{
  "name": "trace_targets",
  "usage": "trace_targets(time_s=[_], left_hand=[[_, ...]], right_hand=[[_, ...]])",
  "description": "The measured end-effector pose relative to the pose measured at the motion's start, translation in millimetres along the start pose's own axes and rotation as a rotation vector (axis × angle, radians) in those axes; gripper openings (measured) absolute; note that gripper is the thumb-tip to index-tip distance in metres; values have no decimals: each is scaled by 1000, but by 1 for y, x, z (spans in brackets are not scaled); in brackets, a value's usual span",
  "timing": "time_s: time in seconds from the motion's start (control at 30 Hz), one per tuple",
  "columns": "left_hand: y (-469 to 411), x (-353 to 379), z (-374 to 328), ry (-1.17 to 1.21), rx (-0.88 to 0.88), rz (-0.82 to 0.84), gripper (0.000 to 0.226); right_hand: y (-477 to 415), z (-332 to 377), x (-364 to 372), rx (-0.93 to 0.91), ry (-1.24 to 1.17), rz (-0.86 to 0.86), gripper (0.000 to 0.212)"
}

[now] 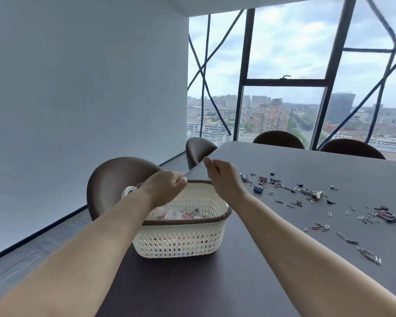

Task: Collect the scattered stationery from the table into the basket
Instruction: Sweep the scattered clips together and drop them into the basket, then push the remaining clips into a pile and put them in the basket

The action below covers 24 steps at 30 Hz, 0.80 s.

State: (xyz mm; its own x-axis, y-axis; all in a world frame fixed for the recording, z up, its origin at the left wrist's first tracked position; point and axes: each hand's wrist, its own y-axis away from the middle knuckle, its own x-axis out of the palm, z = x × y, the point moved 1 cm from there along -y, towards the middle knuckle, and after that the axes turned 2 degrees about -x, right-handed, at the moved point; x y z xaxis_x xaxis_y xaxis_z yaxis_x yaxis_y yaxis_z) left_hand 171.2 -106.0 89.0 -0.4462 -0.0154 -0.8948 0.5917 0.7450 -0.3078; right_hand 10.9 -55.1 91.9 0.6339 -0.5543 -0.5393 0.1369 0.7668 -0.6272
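Basket sits just below both hands' fingers.

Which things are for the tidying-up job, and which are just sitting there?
For the job:
- basket
- paper clips scattered on the table
- binder clips
- left hand and right hand, both near the basket's far rim

Just sitting there:
- brown chairs
- window
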Motion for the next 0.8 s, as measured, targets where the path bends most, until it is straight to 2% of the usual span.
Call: trace_targets(time_s=[0.07,0.17,0.27,0.33,0.5,0.67,0.8], left_hand=[[3,-4,4,-11,-11,6,32],[9,-7,14,-114,-14,14,21],[16,-10,21,-176,-25,-14,15],[21,-12,22,-198,-32,-26,15],[27,-14,7,-233,-5,-86,16],[30,-10,-31,-200,96,-190,16],[29,16,-70,-204,219,-257,25]], right_hand=[[-2,5,8,5,34,36,47],[-6,9,17,31,82,179,38],[-4,6,18,41,145,302,22],[1,3,15,35,158,327,14],[9,0,-1,39,202,244,18],[30,-7,-39,50,221,81,23],[67,-31,-84,110,302,-18,23]])
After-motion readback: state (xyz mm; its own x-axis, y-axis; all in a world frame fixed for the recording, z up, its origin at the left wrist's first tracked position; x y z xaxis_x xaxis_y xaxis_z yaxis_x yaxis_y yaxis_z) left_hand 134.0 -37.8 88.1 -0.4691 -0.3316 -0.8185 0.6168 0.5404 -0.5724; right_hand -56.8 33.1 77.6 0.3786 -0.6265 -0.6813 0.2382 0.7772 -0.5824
